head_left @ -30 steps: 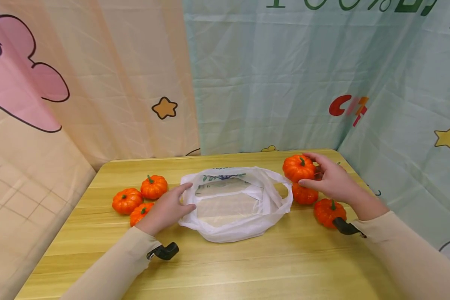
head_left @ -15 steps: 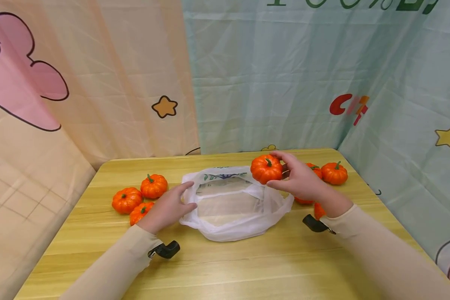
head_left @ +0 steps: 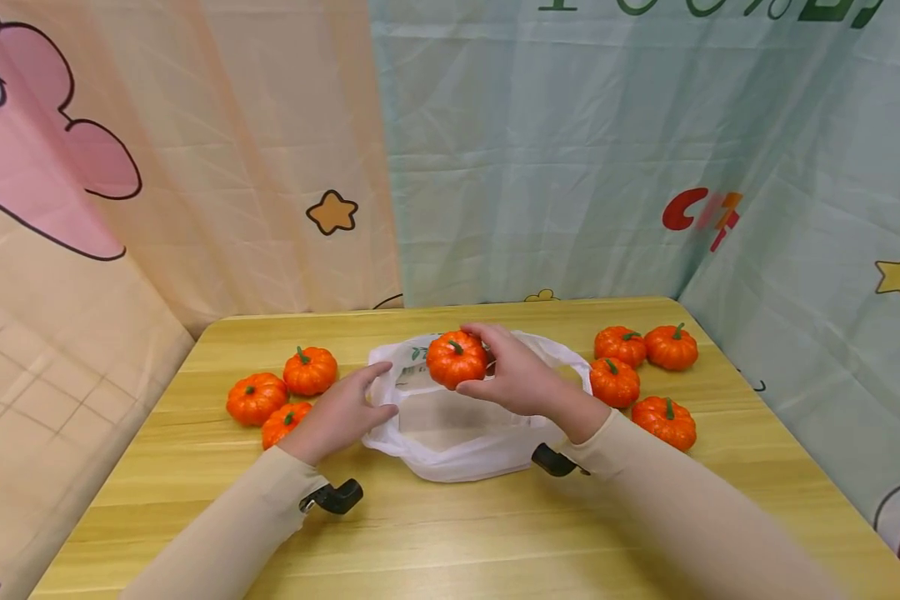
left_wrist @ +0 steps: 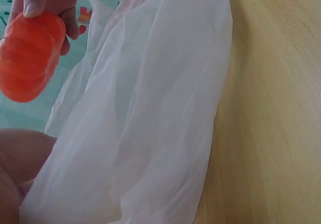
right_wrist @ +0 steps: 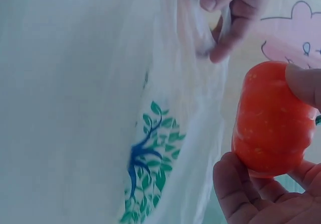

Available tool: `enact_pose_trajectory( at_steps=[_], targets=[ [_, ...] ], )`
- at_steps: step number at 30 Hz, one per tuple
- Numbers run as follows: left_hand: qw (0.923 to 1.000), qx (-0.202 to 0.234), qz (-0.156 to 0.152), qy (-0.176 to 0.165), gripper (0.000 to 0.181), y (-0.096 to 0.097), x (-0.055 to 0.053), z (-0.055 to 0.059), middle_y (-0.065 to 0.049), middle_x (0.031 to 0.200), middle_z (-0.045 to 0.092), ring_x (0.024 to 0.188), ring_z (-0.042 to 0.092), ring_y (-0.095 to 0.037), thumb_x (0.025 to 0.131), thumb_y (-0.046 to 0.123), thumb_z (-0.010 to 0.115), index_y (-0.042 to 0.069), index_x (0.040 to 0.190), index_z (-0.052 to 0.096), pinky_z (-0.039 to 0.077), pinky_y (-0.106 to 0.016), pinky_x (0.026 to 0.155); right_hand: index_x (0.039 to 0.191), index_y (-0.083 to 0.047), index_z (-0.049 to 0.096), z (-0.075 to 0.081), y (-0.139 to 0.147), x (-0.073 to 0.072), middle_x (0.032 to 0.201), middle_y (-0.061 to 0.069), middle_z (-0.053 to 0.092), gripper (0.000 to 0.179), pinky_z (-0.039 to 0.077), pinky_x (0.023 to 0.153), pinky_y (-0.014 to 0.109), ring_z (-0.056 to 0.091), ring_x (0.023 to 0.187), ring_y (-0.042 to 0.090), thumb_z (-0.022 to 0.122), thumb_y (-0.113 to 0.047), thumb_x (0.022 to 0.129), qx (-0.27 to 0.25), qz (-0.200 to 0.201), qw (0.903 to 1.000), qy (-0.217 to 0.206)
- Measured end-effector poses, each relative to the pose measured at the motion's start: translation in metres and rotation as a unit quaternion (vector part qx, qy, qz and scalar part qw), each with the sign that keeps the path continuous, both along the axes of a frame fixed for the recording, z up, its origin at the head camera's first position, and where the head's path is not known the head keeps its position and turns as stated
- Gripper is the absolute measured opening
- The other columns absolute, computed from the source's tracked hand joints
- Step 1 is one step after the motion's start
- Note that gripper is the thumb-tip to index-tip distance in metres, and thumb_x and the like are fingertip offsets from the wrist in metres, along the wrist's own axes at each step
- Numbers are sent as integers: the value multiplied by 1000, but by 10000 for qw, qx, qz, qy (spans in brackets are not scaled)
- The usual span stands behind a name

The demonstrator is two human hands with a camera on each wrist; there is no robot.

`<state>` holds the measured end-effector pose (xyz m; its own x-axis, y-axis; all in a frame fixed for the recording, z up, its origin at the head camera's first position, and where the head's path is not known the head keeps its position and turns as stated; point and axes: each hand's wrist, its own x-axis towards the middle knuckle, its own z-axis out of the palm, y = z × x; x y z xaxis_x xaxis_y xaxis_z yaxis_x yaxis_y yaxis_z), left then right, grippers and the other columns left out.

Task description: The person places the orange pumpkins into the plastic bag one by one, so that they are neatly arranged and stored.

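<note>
My right hand (head_left: 521, 372) grips a small orange pumpkin (head_left: 453, 360) with a green stem, thumb and fingers around its sides. It hangs over the mouth of a white plastic bag (head_left: 465, 462), which lies open at mid-table. At the bag's left rim, my left hand (head_left: 345, 414) holds the edge, its fingers curled through the plastic in the right wrist view, thumb and index finger spread apart. The bag's wall (left_wrist: 145, 113) covers part of that hand in the left wrist view. A green-leaved tree print (right_wrist: 155, 158) shows on the bag in the right wrist view.
Three pumpkins (head_left: 257, 398) cluster left of the bag, one partly behind my left hand. Several more pumpkins (head_left: 664, 422) sit on the right. Printed curtains (head_left: 532, 167) enclose the wooden table (head_left: 420, 542) at the back and sides.
My right hand has carried the pumpkin leftward from the right-hand group to above the bag's opening. My left hand has stayed at the bag's left rim.
</note>
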<state>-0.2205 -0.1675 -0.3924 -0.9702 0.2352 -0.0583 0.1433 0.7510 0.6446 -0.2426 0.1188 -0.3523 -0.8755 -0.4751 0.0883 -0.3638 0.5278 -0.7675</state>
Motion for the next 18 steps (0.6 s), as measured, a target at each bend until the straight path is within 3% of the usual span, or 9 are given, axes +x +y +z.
enact_pose_trajectory(
  at_steps=[10,18],
  targets=[
    [10000,38,-59,-10,74,-3,-2,-1,-20,161,49,140,54,-39,97,29,76,13,161,43,45,-58,116,160,-11,41,-22,-40,-11,157,16,47,84,49,115,51,53,138,34,85,-18,88,362,-131,9992,-85],
    [9998,85,16,-171,74,-3,-4,-4,-18,162,48,116,59,-32,97,29,76,16,162,43,56,-49,104,158,-10,44,-35,-54,-22,155,14,51,82,45,119,52,54,138,34,85,-17,87,785,-128,9968,-105]
  ],
)
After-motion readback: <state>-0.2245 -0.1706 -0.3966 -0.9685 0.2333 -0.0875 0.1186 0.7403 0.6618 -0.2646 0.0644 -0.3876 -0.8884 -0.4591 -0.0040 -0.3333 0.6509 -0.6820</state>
